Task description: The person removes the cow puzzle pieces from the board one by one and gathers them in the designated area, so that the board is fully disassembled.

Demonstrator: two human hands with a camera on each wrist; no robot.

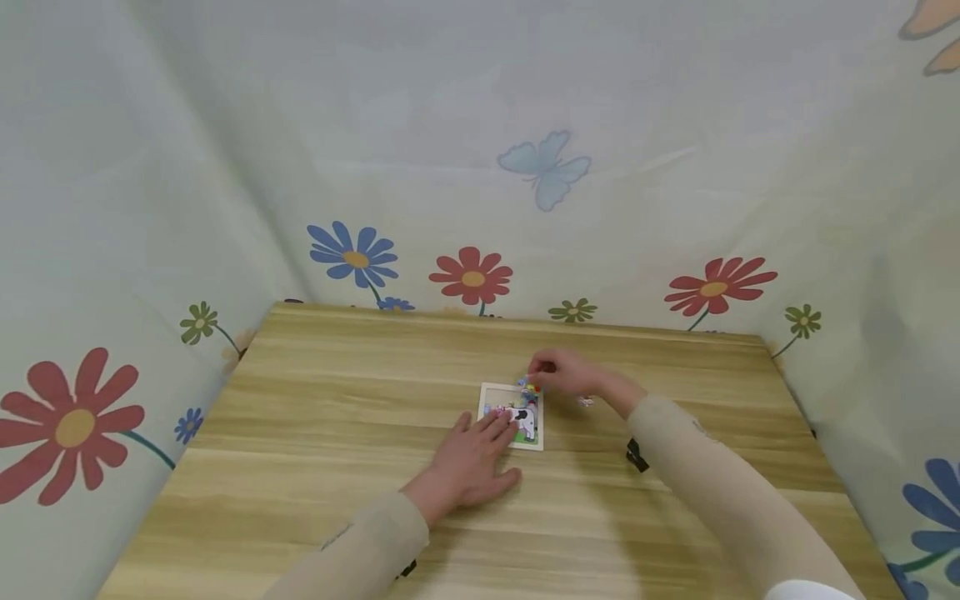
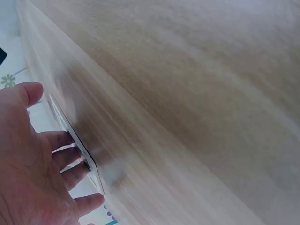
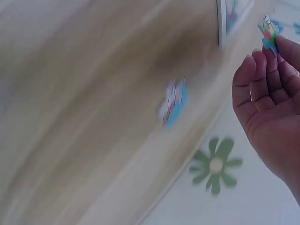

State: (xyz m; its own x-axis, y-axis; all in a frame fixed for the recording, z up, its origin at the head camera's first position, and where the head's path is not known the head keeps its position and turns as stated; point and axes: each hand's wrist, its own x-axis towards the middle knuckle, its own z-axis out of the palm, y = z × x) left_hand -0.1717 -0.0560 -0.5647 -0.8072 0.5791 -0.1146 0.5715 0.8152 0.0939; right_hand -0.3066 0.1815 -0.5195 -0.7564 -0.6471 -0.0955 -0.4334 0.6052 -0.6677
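A small white-framed jigsaw puzzle [image 1: 542, 423] with a black-and-white cow picture lies on the table, its upper left part bare of pieces. My left hand [image 1: 471, 462] rests its straight fingers on the lower left of the puzzle; the left wrist view shows these fingertips against the thin board [image 2: 70, 127]. Over the puzzle's upper right corner, my right hand [image 1: 570, 372] pinches a colourful puzzle piece [image 3: 269, 35] between thumb and fingertips. Another loose puzzle piece [image 1: 585, 402] lies on the table right of the puzzle, blurred in the right wrist view.
The wood-grain table [image 1: 360, 367] runs back to a pale curtain [image 1: 420, 183] printed with flowers and a butterfly. More of this printed cloth hangs at the left and right sides. A black strap part [image 1: 637, 456] shows by the right sleeve.
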